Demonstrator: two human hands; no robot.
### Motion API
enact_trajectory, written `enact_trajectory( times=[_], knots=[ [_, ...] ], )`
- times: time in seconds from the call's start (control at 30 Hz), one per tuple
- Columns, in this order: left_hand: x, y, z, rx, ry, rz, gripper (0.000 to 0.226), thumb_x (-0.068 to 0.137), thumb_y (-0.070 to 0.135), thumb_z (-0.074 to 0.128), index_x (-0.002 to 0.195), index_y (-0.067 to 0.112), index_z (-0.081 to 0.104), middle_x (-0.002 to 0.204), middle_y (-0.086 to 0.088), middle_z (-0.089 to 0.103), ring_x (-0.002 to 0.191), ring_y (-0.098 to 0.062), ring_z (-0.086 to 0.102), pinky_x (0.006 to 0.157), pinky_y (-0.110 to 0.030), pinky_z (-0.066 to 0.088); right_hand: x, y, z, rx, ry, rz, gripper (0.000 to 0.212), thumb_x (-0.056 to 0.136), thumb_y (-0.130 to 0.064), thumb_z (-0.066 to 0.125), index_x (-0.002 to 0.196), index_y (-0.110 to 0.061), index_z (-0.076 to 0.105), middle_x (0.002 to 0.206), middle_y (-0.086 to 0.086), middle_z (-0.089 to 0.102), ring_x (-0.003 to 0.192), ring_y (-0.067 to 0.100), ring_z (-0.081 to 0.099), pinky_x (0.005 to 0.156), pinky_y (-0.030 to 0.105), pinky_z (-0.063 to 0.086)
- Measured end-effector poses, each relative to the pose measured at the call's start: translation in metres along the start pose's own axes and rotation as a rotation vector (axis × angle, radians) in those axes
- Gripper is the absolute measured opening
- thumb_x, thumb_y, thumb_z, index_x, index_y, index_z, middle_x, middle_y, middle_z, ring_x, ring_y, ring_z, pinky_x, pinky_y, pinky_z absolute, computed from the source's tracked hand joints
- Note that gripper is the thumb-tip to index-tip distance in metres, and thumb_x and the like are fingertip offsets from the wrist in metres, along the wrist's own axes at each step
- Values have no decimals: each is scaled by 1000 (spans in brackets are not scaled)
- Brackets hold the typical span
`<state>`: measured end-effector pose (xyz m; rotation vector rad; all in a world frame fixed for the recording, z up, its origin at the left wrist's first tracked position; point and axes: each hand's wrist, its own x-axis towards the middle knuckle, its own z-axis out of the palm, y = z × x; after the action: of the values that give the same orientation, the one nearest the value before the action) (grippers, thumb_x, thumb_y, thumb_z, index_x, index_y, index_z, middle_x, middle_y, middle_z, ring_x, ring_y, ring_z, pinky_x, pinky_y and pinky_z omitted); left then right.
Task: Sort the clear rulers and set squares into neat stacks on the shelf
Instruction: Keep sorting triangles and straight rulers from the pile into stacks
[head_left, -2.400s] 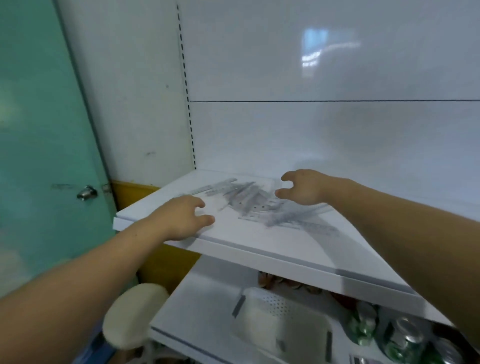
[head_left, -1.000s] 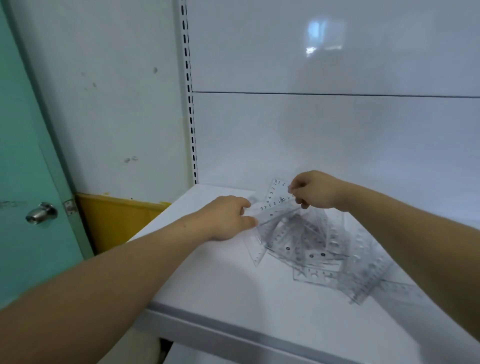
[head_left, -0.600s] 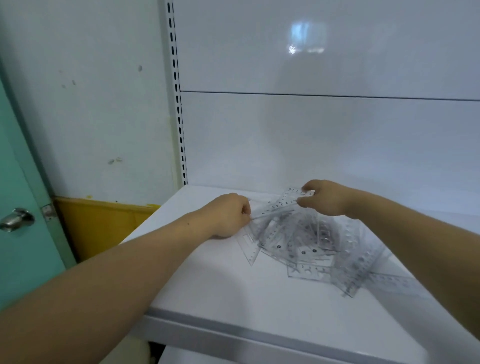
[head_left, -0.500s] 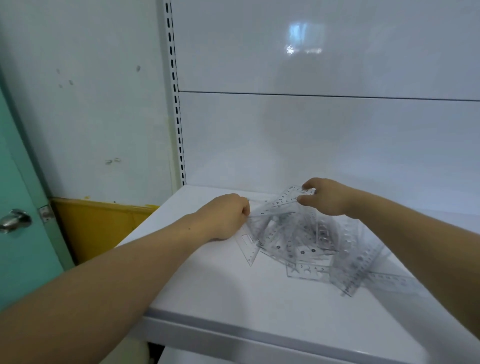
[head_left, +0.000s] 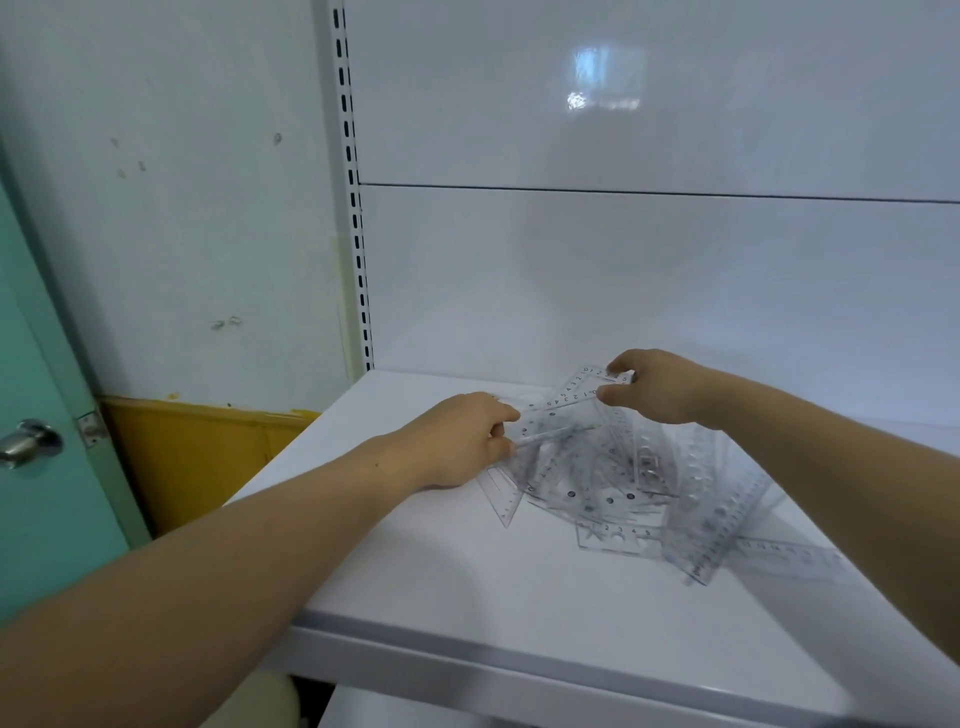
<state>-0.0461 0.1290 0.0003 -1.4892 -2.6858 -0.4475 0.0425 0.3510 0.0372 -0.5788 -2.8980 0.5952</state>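
Observation:
A loose heap of several clear rulers and set squares (head_left: 613, 483) lies on the white shelf (head_left: 441, 571), spreading right toward a long straight ruler (head_left: 727, 525). My right hand (head_left: 654, 389) pinches the far end of a clear ruler (head_left: 576, 392) and holds it tilted above the heap. My left hand (head_left: 462, 441) rests at the heap's left edge, fingers closed on the near end of a thin clear piece (head_left: 550, 435); whether it is the same ruler I cannot tell.
The shelf's white back panel (head_left: 623, 286) rises right behind the heap, with a slotted upright (head_left: 356, 208) at its left. A teal door with a metal knob (head_left: 31, 444) stands far left. The shelf's front edge (head_left: 519, 660) runs below my arms.
The view closed in on the shelf and both hands reached the heap. In the last half second my right hand raised the ruler's far end slightly; my left hand stayed at the heap's left edge.

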Motion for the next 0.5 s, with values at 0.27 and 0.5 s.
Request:
enact_trajectory(
  times=[0.27, 0.5],
  knots=[
    [4, 0, 0, -144, -54, -195, 36, 95, 16, 48, 131, 13, 51, 126, -3, 52, 112, -20, 50, 87, -21, 36, -14, -1, 4, 23, 1, -12, 54, 91, -37, 58, 139, -17, 42, 132, 8, 48, 98, 19, 48, 90, 30, 39],
    [-4, -2, 5, -346, 160, -249, 9, 92, 11, 48, 92, 17, 55, 94, 1, 59, 88, -20, 53, 75, -28, 43, -29, 1, 3, 117, 194, -33, 51, 92, -38, 56, 138, -20, 42, 97, 1, 53, 82, 16, 52, 75, 26, 38]
  ],
)
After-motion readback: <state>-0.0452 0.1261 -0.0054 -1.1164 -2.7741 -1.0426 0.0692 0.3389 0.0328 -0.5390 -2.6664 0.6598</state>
